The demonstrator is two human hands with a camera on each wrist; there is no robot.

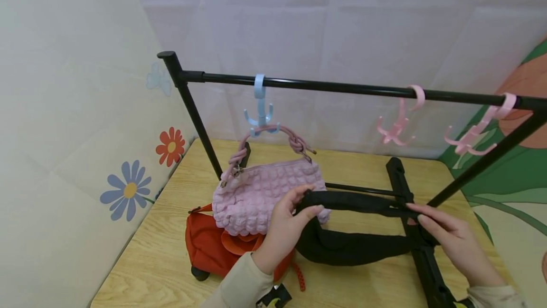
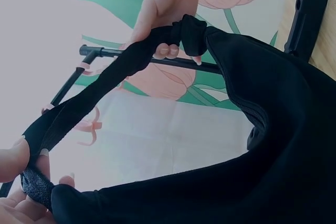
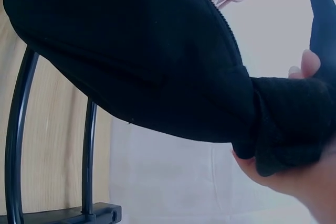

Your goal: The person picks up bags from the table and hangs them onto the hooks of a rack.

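Note:
A black zippered bag (image 1: 356,247) with a fabric strap (image 1: 352,200) is stretched between both hands above the tabletop. My left hand (image 1: 286,227) pinches the strap's left end, thumb and fingers around it in the left wrist view. With the right hand (image 1: 453,239) I hold the strap's other end, beside a knot (image 2: 193,34). A pink puffy handbag (image 1: 269,199) hangs by its knotted handle from a light blue hook (image 1: 259,106), just behind the left hand. Beneath it lies a red bag (image 1: 209,244), partly hidden by the handbag and left arm.
The hooks hang on a black rack's top bar (image 1: 333,86). Two pink hooks (image 1: 397,125) (image 1: 470,135) hang toward its right end. The rack's foot (image 1: 431,270) stands on a wooden table (image 1: 141,260). Walls with printed flowers enclose the left and right.

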